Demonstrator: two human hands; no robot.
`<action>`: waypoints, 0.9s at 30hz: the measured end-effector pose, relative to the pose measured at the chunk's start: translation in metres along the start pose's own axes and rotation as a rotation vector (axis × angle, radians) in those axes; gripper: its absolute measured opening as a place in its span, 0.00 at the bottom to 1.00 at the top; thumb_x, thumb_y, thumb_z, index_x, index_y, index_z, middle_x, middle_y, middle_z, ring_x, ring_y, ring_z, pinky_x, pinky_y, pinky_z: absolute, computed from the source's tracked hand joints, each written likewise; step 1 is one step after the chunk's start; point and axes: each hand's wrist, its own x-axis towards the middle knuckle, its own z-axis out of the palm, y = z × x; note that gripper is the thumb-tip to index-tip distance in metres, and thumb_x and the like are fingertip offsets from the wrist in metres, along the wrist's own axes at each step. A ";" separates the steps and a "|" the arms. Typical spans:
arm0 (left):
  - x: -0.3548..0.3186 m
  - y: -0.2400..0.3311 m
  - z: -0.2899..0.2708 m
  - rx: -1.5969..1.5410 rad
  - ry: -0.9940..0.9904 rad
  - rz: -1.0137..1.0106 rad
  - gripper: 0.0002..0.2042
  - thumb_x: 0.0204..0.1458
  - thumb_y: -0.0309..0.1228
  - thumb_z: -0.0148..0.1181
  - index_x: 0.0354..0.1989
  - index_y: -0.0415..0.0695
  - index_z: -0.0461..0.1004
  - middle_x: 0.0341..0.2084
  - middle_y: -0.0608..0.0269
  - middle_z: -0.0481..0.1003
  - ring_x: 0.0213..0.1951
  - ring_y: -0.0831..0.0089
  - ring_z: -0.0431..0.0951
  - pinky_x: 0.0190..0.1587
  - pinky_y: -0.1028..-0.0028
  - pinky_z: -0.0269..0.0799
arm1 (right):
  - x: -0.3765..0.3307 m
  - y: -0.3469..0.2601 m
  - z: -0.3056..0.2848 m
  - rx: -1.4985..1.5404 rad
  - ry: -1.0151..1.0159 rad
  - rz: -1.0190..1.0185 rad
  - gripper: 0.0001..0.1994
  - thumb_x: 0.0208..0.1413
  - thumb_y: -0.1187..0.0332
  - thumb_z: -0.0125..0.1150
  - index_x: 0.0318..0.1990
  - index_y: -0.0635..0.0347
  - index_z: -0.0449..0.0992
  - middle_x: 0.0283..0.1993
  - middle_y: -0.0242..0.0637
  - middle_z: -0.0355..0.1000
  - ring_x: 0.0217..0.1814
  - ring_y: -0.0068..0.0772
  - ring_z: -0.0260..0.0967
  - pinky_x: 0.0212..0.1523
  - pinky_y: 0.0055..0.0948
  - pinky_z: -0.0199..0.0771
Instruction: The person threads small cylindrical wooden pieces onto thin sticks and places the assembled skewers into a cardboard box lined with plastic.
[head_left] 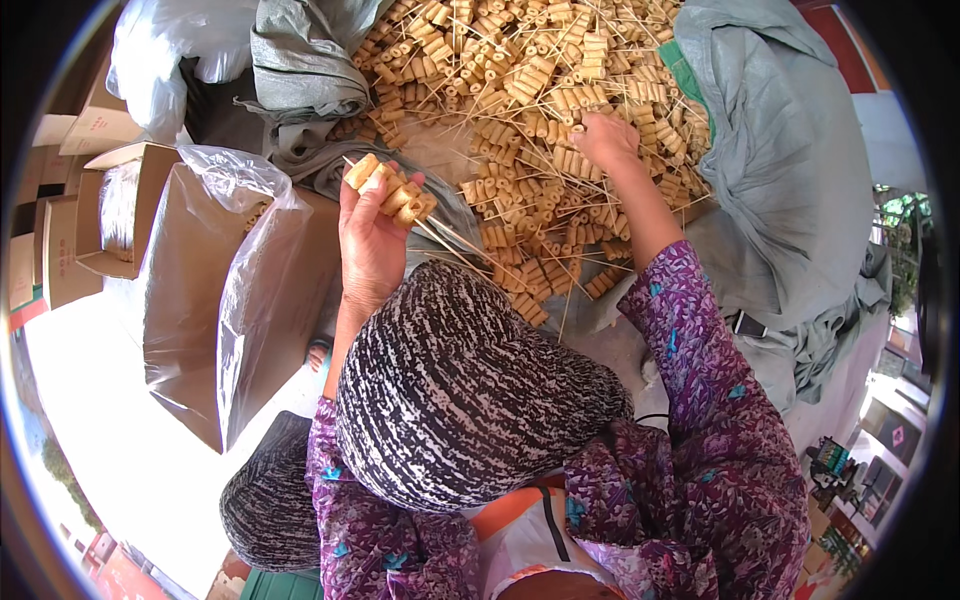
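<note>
My left hand (368, 250) is closed around a few skewers of rolls (395, 195), short golden-brown tubes threaded on thin sticks. Their bare stick ends point down toward the right. Farther off to the right, my right hand (608, 143) reaches into a large heap of the same skewers (540, 185). Its fingers are bent and closed at one skewer there, though the fingertips are partly hidden.
Grey-green cloth (790, 170) bunches around the heap, with a green strip at its right edge. To the left stands an open cardboard box (315, 240) with a clear plastic liner (250, 270). More cartons (70, 240) are stacked beyond. A patterned cloth-covered knee (450, 390) lies below my hands.
</note>
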 end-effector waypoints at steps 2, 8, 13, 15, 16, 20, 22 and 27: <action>-0.003 -0.001 0.004 0.021 0.028 0.007 0.16 0.58 0.31 0.56 0.54 0.48 0.65 0.48 0.59 0.71 0.51 0.57 0.75 0.50 0.55 0.75 | -0.014 0.003 -0.009 0.034 -0.019 -0.007 0.15 0.53 0.52 0.62 0.39 0.53 0.80 0.34 0.33 0.76 0.38 0.33 0.72 0.48 0.43 0.71; 0.006 0.006 -0.005 0.045 0.055 0.007 0.14 0.59 0.29 0.55 0.53 0.46 0.65 0.46 0.59 0.72 0.50 0.57 0.75 0.49 0.57 0.75 | -0.063 0.031 0.001 0.951 -0.224 -0.148 0.13 0.53 0.58 0.64 0.37 0.58 0.79 0.32 0.31 0.76 0.33 0.23 0.71 0.35 0.25 0.69; 0.005 -0.005 0.002 0.014 0.086 -0.006 0.14 0.60 0.29 0.55 0.53 0.46 0.66 0.45 0.60 0.72 0.50 0.57 0.75 0.50 0.58 0.75 | -0.103 0.027 0.018 1.618 -0.435 -0.151 0.15 0.58 0.65 0.62 0.48 0.64 0.72 0.36 0.30 0.74 0.31 0.19 0.69 0.32 0.17 0.70; 0.007 -0.007 0.004 0.013 0.068 -0.004 0.13 0.60 0.30 0.55 0.52 0.46 0.66 0.43 0.61 0.72 0.50 0.57 0.75 0.50 0.59 0.75 | -0.107 0.006 0.022 1.811 -0.414 -0.156 0.17 0.57 0.65 0.62 0.50 0.65 0.70 0.37 0.33 0.74 0.32 0.22 0.70 0.31 0.19 0.72; 0.010 -0.007 0.001 0.013 0.055 0.014 0.12 0.60 0.30 0.54 0.51 0.46 0.66 0.43 0.61 0.72 0.49 0.57 0.75 0.49 0.59 0.75 | -0.106 -0.004 0.016 1.811 -0.475 -0.264 0.20 0.58 0.67 0.61 0.55 0.66 0.67 0.42 0.36 0.74 0.35 0.26 0.72 0.34 0.24 0.76; 0.019 0.012 0.002 0.101 0.035 0.080 0.12 0.61 0.30 0.53 0.52 0.46 0.66 0.43 0.61 0.72 0.49 0.58 0.76 0.47 0.62 0.76 | -0.099 -0.056 -0.008 1.631 -0.506 -0.410 0.24 0.57 0.71 0.60 0.61 0.68 0.64 0.50 0.42 0.74 0.45 0.30 0.75 0.44 0.28 0.79; 0.021 0.025 0.015 0.209 0.106 0.131 0.18 0.60 0.31 0.53 0.58 0.46 0.61 0.44 0.61 0.71 0.46 0.60 0.77 0.45 0.64 0.76 | -0.087 -0.071 -0.020 1.567 -0.406 -0.487 0.22 0.57 0.73 0.59 0.59 0.68 0.66 0.49 0.43 0.75 0.44 0.30 0.76 0.45 0.28 0.79; 0.029 0.042 0.024 0.355 0.086 0.230 0.25 0.61 0.33 0.52 0.65 0.45 0.53 0.46 0.60 0.71 0.44 0.63 0.78 0.40 0.68 0.78 | -0.071 -0.121 -0.048 1.388 0.078 -0.655 0.15 0.53 0.75 0.64 0.50 0.60 0.75 0.47 0.33 0.75 0.45 0.25 0.75 0.46 0.21 0.78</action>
